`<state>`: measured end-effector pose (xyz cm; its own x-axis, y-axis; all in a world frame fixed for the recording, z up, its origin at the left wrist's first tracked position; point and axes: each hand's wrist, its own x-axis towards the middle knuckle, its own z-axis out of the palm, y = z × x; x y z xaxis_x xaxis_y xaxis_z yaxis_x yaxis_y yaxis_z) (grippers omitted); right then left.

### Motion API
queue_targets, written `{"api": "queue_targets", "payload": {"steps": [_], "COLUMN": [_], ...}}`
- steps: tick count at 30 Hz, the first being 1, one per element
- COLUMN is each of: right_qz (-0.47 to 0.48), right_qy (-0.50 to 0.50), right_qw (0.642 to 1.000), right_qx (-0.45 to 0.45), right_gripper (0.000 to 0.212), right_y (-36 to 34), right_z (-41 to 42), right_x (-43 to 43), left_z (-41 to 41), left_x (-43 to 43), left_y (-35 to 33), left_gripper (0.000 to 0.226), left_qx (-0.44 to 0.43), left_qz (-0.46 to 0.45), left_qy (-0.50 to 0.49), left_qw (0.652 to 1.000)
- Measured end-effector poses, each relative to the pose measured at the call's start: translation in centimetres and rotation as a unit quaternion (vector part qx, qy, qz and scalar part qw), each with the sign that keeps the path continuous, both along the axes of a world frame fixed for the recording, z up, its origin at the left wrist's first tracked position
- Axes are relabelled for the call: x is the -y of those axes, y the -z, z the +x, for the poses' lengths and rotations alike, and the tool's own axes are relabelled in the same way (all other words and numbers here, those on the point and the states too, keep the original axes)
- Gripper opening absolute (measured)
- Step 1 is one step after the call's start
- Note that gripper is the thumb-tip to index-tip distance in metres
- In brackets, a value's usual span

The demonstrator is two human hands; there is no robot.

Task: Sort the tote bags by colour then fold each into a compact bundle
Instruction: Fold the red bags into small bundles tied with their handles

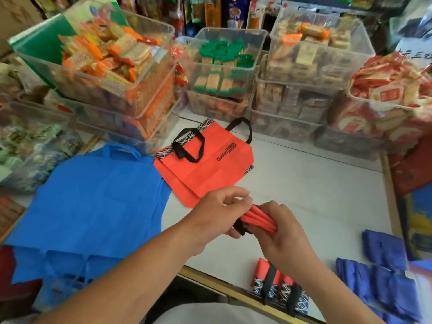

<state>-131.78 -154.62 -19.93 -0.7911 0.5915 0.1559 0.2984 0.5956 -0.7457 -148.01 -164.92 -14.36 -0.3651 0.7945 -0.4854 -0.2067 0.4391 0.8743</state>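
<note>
A white worktop with a pale wooden trim along its near edge sits in a shop packed with goods. Stacked clear plastic bins of wrapped snack packets line its far edge and left side. More packets hang on the wall behind, their print too blurred to read.

Near the middle of the worktop lies a flat orange-red fabric tote bag with black handles and a black-and-white scribble band at its mouth. Black print on it reads "CLASSIC FASHION", with a smaller line beneath that I cannot make out. Touching its left side, a pile of plain blue fabric tote bags spreads flat over the left edge.

Above the near edge, both hands hold one folded orange-red tote bundle. The left hand pinches its end with curled fingers, and the right hand wraps around its length.

At the near edge, under the right forearm, lie finished orange-red bundles bound by their black handles. In the near right corner rest folded dark blue bundles.
</note>
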Motion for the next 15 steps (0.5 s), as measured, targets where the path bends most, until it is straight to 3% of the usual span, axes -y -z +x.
{"api": "queue_targets", "payload": {"steps": [3, 6, 9, 15], "right_qz": [-0.049, -0.112, -0.053, -0.157], "right_qy": [0.026, 0.02, 0.019, -0.004], "right_qw": [0.998, 0.993, 0.998, 0.987], "right_qx": [-0.007, -0.012, -0.011, -0.03], "right_gripper": [0.034, 0.049, 0.041, 0.041], "right_y": [-0.1, -0.5, -0.4, -1.4], "right_z": [0.0, 0.0, 0.1, 0.7], "right_x": [0.0, -0.2, -0.5, -0.1], "left_z": [0.9, 1.8, 2.4, 2.3], "left_x": [0.4, 0.7, 0.6, 0.0], "left_y": [1.5, 2.6, 2.5, 1.4], "left_gripper": [0.019, 0.043, 0.06, 0.026], "left_qx": [-0.019, -0.002, 0.064, 0.055], "left_qz": [-0.015, -0.038, -0.027, 0.008], "left_qy": [-0.08, -0.087, -0.09, -0.069], "left_qw": [0.996, 0.995, 0.994, 0.996]}}
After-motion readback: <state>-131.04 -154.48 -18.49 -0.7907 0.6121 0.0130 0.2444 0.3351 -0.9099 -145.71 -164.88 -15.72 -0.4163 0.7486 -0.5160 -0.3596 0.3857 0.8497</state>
